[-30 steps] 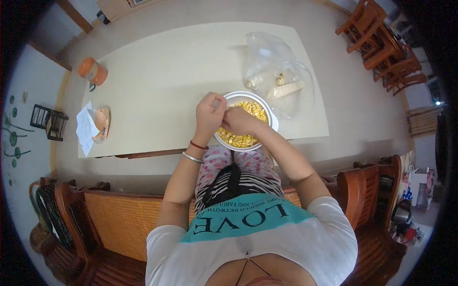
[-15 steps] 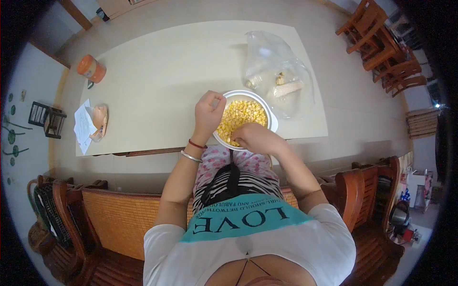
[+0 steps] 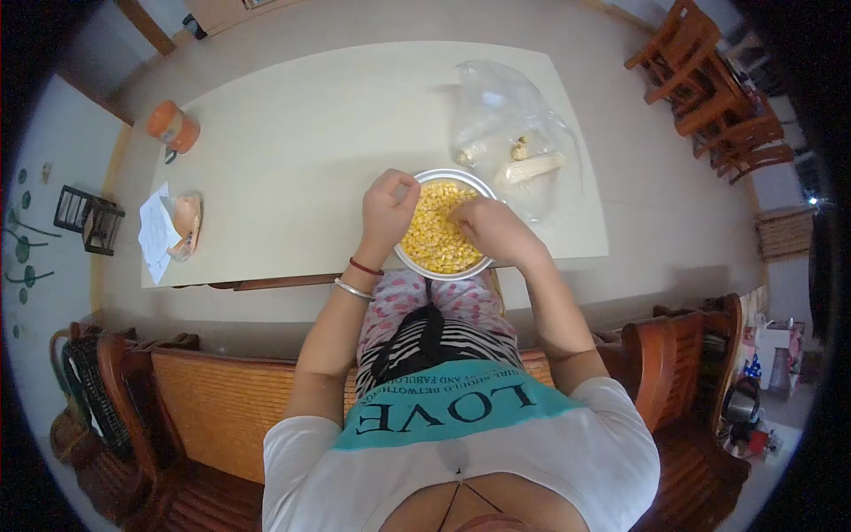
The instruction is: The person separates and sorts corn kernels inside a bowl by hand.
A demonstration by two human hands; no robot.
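A white bowl (image 3: 488, 187) full of loose yellow corn kernels (image 3: 434, 232) sits at the table's front edge, just above my lap. Curled into a fist, my left hand (image 3: 388, 211) rests over the bowl's left rim; anything inside the fingers is hidden. My right hand (image 3: 502, 232) reaches over the right side, fingertips bunched together at the kernels. Whatever those fingertips pinch is too small to make out. Beyond the bowl to the right lies a clear plastic bag (image 3: 501, 93) with a bare corn cob (image 3: 534, 168) and smaller cob pieces in or under it.
At the pale table's (image 3: 310, 133) left end stand an orange-lidded jar (image 3: 173, 127) and, nearer me, an opened packet (image 3: 186, 226) beside white papers (image 3: 157, 232). A wooden bench (image 3: 222, 408) is behind me. Wooden chairs (image 3: 683, 44) are stacked at the far right.
My right hand has moved from the near side of the bowl up to its right, far side, uncovering the kernels in front. My left hand has stayed at the left rim.
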